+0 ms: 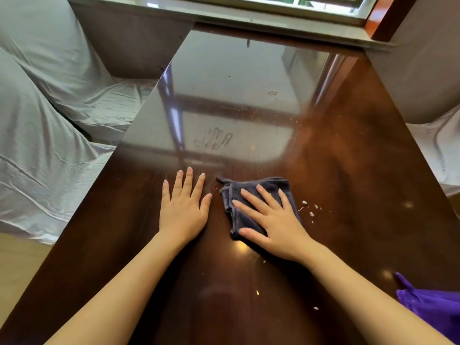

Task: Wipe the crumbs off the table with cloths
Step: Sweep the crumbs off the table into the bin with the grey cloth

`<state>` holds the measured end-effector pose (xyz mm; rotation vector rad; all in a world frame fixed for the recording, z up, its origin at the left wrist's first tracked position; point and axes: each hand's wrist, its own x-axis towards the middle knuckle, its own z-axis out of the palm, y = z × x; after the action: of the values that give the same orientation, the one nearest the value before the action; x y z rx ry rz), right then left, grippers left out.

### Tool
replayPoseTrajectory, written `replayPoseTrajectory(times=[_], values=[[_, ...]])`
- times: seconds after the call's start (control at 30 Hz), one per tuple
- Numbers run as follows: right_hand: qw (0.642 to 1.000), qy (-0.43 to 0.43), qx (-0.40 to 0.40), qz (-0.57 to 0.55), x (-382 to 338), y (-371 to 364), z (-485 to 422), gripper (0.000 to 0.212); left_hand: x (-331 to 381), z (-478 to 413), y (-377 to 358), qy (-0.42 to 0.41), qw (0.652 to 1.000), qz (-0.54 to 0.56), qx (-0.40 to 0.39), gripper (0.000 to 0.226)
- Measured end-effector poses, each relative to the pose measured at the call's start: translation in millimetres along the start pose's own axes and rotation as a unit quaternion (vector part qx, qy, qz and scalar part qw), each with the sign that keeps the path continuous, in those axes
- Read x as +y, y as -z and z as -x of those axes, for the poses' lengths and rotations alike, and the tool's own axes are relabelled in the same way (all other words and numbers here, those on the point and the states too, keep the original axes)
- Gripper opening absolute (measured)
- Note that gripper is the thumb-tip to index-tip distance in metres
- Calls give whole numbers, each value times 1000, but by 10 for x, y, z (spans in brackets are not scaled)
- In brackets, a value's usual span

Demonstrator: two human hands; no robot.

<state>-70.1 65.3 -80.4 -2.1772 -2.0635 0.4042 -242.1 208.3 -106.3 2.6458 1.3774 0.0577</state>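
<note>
Crumbs (310, 210) lie scattered in a small pale cluster on the dark glossy wooden table (348, 170), just beside the right edge of a folded dark grey cloth (251, 192) that sits near the middle of the tabletop. The right hand (272, 220) lies flat on top of the cloth, palm down, its fingers (251, 199) spread apart and stretched toward the far left, the thumb resting along the cloth's near edge; nothing is pinched, the hand simply presses the fabric against the wood. The left hand (183, 210) rests flat on the bare table just left of the cloth, palm down, its fingers fanned open and pointing away from the person, the thumb tip close to the cloth's left edge but apart from it. A few more single crumbs (257, 292) lie nearer the person, between the two bare forearms and under the right one. Farther up the table a smudged handprint (216, 141) shows in the sheen where the window (298, 3) is reflected, and a small pale chip or spot (272, 93) marks the surface beyond it. A purple fabric item (433, 307) lies at the table's near right corner, well apart from the cloth. White-draped furniture (49, 108) stands on the left of the table, and more white drapery shows on the right.
</note>
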Motion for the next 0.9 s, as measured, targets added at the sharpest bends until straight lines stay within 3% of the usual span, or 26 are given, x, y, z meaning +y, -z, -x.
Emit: replayPoseTrajectory(times=[0.17,0.27,0.4,0.5,0.57,0.67,0.77,0.9], values=[[995,37,76,-53,-158,-92,433,46,74,155,9,5,1000,2,2,56],[982,27,121,-145,-156,-67,542,38,110,249,4,10,1000,-3,-4,55],[906,-51,214,-361,10,244,512,21,165,348,13,13,1000,0,-15,55],[852,-94,253,-448,255,579,472,21,239,388,3,18,1000,7,-21,55],[835,-111,282,-459,438,802,466,20,280,410,-7,20,1000,7,-23,55],[862,-115,297,-395,716,1047,429,17,297,427,-13,25,999,-1,-22,56],[904,-140,258,-311,988,1001,326,21,292,432,-3,28,999,-1,-25,55],[984,-114,81,-114,1162,516,239,42,290,475,7,29,999,-3,-31,55]])
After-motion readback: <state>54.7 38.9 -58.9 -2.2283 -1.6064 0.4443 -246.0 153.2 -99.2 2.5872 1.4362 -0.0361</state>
